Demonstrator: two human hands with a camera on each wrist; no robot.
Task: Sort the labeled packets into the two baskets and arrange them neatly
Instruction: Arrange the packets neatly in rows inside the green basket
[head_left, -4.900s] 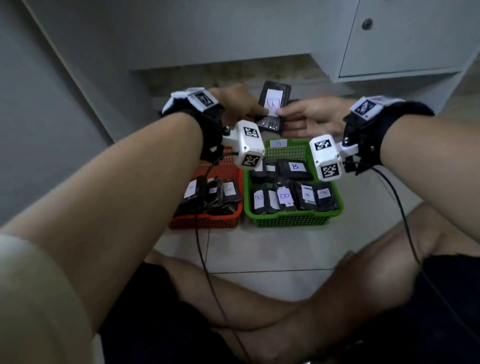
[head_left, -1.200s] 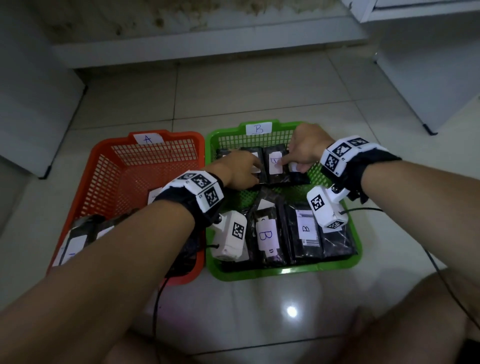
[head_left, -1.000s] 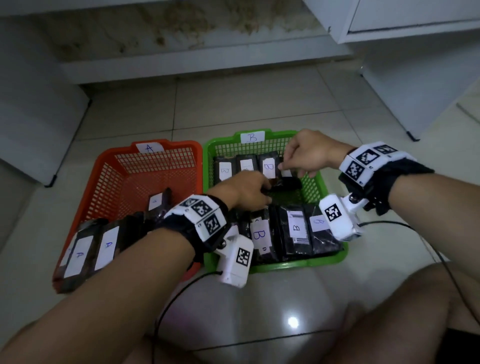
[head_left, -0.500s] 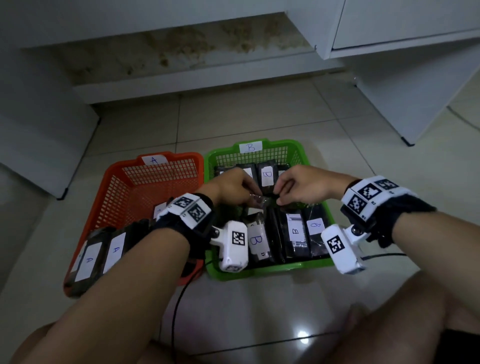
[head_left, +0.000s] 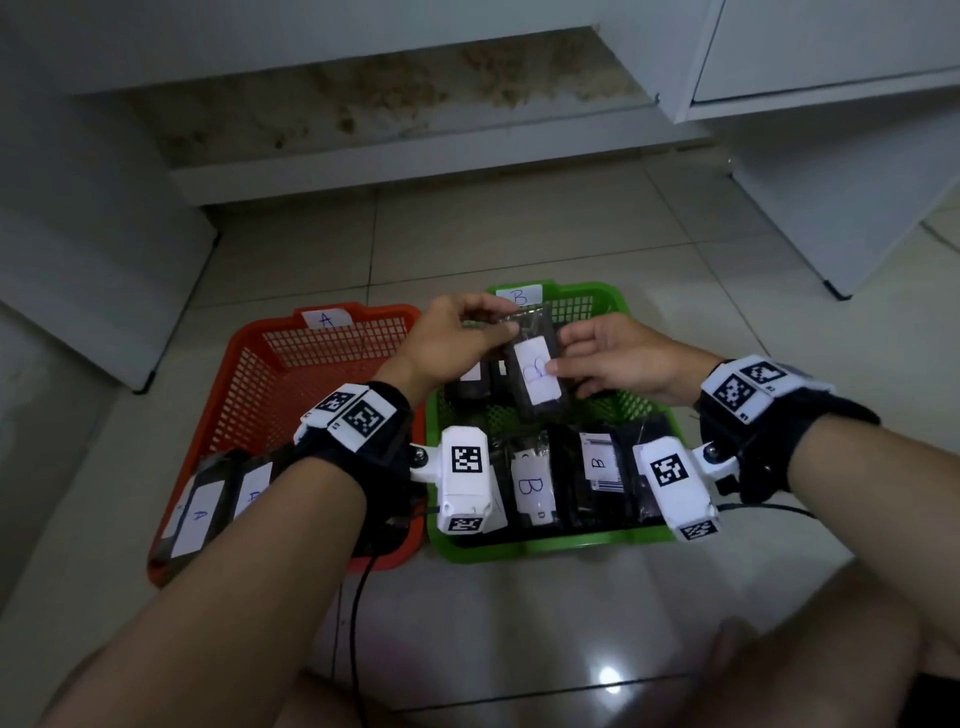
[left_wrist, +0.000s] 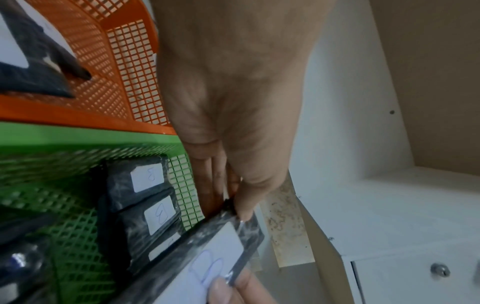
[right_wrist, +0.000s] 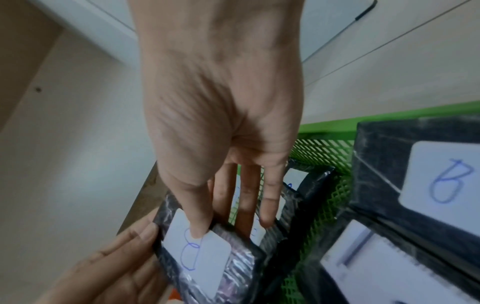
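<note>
Above the green basket marked B, both hands hold one black packet with a white B label facing up. My left hand pinches its far end between thumb and fingers. My right hand grips its right side, thumb on the label and fingers underneath. Other B packets lie in a front row and a back row of the green basket. The orange basket marked A holds A packets at its near left end.
The two baskets stand side by side on a tiled floor. White cabinets rise at the right and left, with a stained wall base behind. My legs and a wrist cable fill the near floor.
Both hands came away from the green basket's back row and rose with one B packet between them. It now hangs above the basket, label up.
</note>
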